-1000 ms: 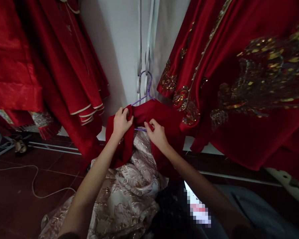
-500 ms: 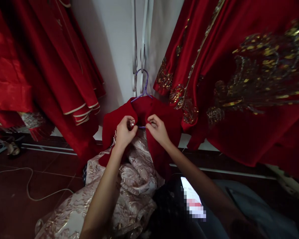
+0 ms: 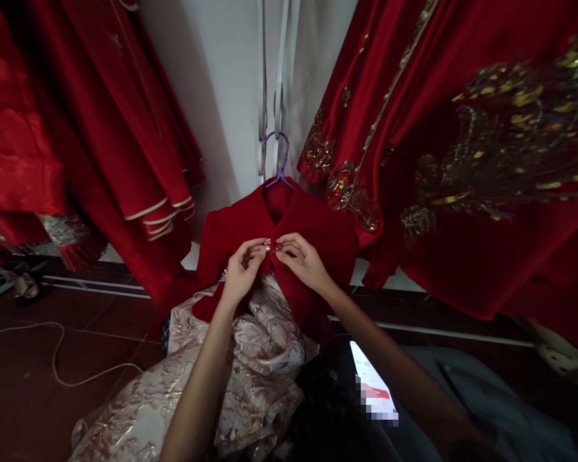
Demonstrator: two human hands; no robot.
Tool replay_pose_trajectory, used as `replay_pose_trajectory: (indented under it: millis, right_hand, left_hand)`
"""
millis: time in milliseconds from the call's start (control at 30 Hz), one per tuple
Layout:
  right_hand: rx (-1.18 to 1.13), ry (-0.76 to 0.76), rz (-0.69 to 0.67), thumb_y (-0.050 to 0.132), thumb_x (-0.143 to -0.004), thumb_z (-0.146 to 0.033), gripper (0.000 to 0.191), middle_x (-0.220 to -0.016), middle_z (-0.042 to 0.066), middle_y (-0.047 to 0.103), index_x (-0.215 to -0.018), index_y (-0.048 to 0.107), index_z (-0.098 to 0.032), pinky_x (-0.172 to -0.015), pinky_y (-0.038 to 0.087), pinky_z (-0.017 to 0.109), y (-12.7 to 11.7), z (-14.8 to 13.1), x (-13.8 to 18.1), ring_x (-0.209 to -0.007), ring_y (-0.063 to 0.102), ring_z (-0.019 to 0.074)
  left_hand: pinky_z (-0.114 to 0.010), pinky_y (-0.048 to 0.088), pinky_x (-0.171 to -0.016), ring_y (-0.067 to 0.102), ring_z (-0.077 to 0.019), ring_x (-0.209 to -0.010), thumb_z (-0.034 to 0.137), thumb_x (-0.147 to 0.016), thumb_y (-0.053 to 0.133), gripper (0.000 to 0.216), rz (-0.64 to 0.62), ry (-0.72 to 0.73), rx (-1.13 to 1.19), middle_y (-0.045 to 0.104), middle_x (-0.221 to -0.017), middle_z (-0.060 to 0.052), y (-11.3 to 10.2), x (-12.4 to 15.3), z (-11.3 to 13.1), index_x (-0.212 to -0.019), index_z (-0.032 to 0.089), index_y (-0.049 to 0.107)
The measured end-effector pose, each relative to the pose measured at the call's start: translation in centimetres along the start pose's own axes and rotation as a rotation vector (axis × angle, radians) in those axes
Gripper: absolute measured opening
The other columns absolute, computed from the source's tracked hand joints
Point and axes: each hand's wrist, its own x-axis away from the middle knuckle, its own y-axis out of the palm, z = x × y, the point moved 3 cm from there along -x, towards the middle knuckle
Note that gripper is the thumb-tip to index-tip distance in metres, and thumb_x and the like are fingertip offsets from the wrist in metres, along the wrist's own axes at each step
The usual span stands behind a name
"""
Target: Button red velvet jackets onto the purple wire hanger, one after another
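A short red jacket (image 3: 236, 224) hangs in front of me on a purple hanger (image 3: 283, 157). At its chest the two front edges are close together. My left hand (image 3: 243, 266) pinches one edge at a small shiny, pearl-like button (image 3: 267, 244). Opposite it, my right hand (image 3: 302, 258) pinches the other edge, its fingertips almost meeting those of the left. Whether the button is fastened I cannot tell. Below the jacket's hem, a pale pink and gold brocade fabric (image 3: 264, 333) spills down over my lap area.
Red garments with pale piping (image 3: 158, 205) hang at left. On the right is a red gown with gold sequin embroidery (image 3: 505, 128). White metal bars (image 3: 279, 77) hold the hanger. A lit phone (image 3: 373, 385) rests low at right. A pale cable (image 3: 58, 353) crosses the tiled floor.
Both hands have drawn the jacket's front edges together, covering the hanger's lower bar and narrowing the neck opening. The button now shows between my fingertips.
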Motion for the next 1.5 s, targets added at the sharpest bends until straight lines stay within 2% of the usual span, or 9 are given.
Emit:
replay_pose_trajectory:
  millis: [100, 233, 433, 633, 867, 1133, 1333, 1433, 1500]
  right_hand:
    - [0.038, -0.006, 0.018, 0.063, -0.073, -0.034, 0.026, -0.094, 0.004, 0.063, -0.094, 0.054, -0.022, -0.069, 0.052, 0.027, -0.1, 0.3, 0.0, -0.083, 0.061, 0.0149]
    - [0.079, -0.022, 0.028, 0.064, -0.073, -0.036, 0.025, -0.093, 0.004, 0.065, -0.093, 0.057, -0.022, -0.065, 0.052, 0.025, -0.2, 0.3, -0.2, -0.082, 0.062, 0.0147]
    - [0.212, -0.090, 0.108, 0.061, -0.075, -0.036, 0.023, -0.093, 0.004, 0.067, -0.093, 0.062, -0.022, -0.056, 0.051, 0.023, -0.2, -0.9, 0.2, -0.081, 0.064, 0.0165]
    - [0.239, -0.156, 0.193, 0.061, -0.076, -0.035, 0.024, -0.096, 0.004, 0.068, -0.096, 0.068, -0.024, -0.062, 0.057, 0.031, -0.3, -1.9, 0.8, -0.079, 0.065, 0.0183]
    - [0.185, -0.141, 0.178, 0.065, -0.073, -0.035, 0.027, -0.098, 0.005, 0.067, -0.098, 0.069, -0.026, -0.069, 0.059, 0.034, -0.6, -1.8, 0.7, -0.083, 0.065, 0.0189]
    - [0.171, -0.118, 0.153, 0.066, -0.072, -0.033, 0.032, -0.098, 0.005, 0.065, -0.103, 0.068, -0.024, -0.070, 0.060, 0.032, -0.7, -0.8, 0.1, -0.080, 0.065, 0.0168]
    - [0.177, -0.142, 0.113, 0.063, -0.073, -0.027, 0.032, -0.097, 0.005, 0.063, -0.104, 0.066, -0.021, -0.072, 0.058, 0.030, -0.7, 0.0, -0.3, -0.080, 0.063, 0.0148]
    - [0.227, -0.175, 0.083, 0.060, -0.072, -0.022, 0.026, -0.095, 0.004, 0.062, -0.097, 0.066, -0.020, -0.074, 0.057, 0.028, -0.7, -0.2, -0.6, -0.082, 0.062, 0.0140]
    - [0.255, -0.176, 0.072, 0.057, -0.073, -0.019, 0.026, -0.095, 0.004, 0.060, -0.098, 0.063, -0.020, -0.072, 0.055, 0.026, -0.7, -0.4, -0.6, -0.085, 0.061, 0.0139]
  left_hand:
    - [-0.028, 0.049, -0.082, 0.062, -0.0129, -0.085, 0.030, -0.078, 0.056, 0.020, 0.064, -0.002, 0.020, 0.063, -0.091, -0.006, 0.0, -0.1, -0.6, -0.094, 0.018, 0.053]
    - [-0.025, 0.049, -0.073, 0.061, -0.0117, -0.078, 0.025, -0.076, 0.056, 0.012, -0.027, -0.005, -0.031, 0.061, -0.085, -0.003, 0.2, -0.3, -0.5, -0.085, 0.018, 0.052]
    - [-0.026, 0.047, -0.075, 0.058, -0.0124, -0.077, 0.020, -0.080, 0.049, 0.011, -0.123, 0.143, -0.409, 0.060, -0.088, -0.003, 0.0, -0.2, 2.4, -0.089, 0.020, 0.054]
    - [-0.025, 0.045, -0.071, 0.056, -0.0135, -0.072, 0.024, -0.081, 0.049, 0.009, -0.199, 0.259, -0.637, 0.059, -0.082, -0.003, 0.1, -0.7, 4.6, -0.083, 0.020, 0.056]
    - [-0.024, 0.042, -0.063, 0.055, -0.0130, -0.066, 0.027, -0.082, 0.049, 0.010, -0.260, 0.289, -0.789, 0.059, -0.079, -0.002, 0.3, -1.2, 5.0, -0.083, 0.020, 0.056]
    - [-0.026, 0.036, -0.056, 0.054, -0.0152, -0.064, 0.026, -0.085, 0.043, 0.014, -0.360, 0.381, -1.098, 0.057, -0.079, -0.005, 0.8, -1.7, 5.2, -0.083, 0.018, 0.055]
    - [-0.025, 0.036, -0.057, 0.053, -0.0141, -0.065, 0.022, -0.084, 0.043, 0.013, -0.433, 0.442, -1.102, 0.055, -0.078, -0.004, 0.7, -2.3, 5.1, -0.082, 0.018, 0.055]
    - [-0.023, 0.038, -0.060, 0.053, -0.0131, -0.067, 0.023, -0.084, 0.044, 0.011, -0.488, 0.450, -1.019, 0.055, -0.079, -0.002, 1.0, -2.3, 5.2, -0.081, 0.018, 0.054]
    - [-0.023, 0.039, -0.062, 0.053, -0.0124, -0.068, 0.023, -0.085, 0.044, 0.011, -0.480, 0.425, -0.927, 0.056, -0.081, -0.002, 1.1, -2.3, 5.2, -0.083, 0.018, 0.054]
